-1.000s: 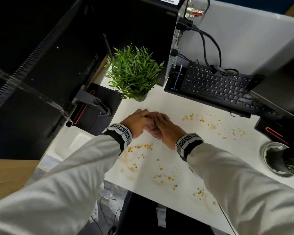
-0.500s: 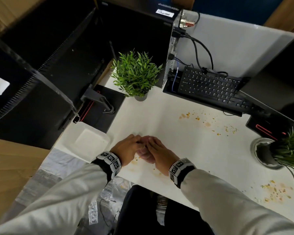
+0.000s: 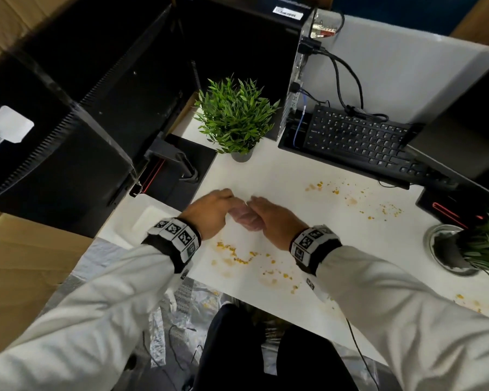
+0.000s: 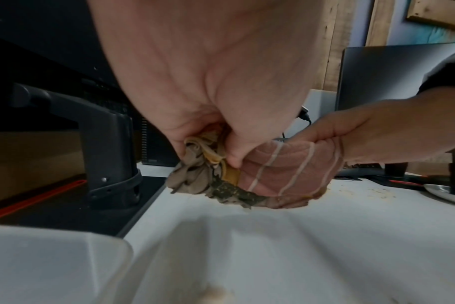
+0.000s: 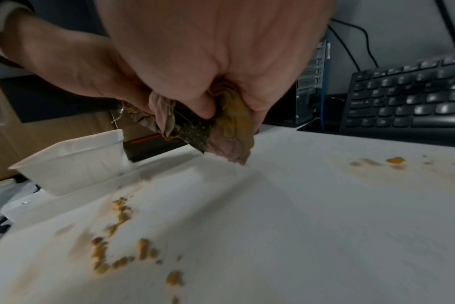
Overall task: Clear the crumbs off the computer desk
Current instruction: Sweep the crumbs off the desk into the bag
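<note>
Orange-yellow crumbs (image 3: 239, 256) lie in a curved line on the white desk (image 3: 280, 179) near its front edge. More crumbs (image 3: 350, 198) are scattered in front of the keyboard. My left hand (image 3: 213, 211) and right hand (image 3: 274, 221) meet just beyond the near line. Both grip one bunched pink striped cloth (image 3: 242, 217). In the left wrist view my left hand (image 4: 221, 98) pinches the cloth (image 4: 286, 170), whose underside touches the desk. In the right wrist view my right hand (image 5: 221, 61) clutches the cloth (image 5: 231, 131) above the crumbs (image 5: 117, 246).
A potted plant (image 3: 237, 119) stands behind my hands, with a black keyboard (image 3: 362, 139) to its right. A second plant (image 3: 460, 249) sits at the right. A monitor stand (image 3: 178, 165) and a white container (image 3: 150, 221) are on the left.
My hands drew the cloth toward the front edge, then moved back away from it. The near crumbs now lie in a line between my wrists and the edge.
</note>
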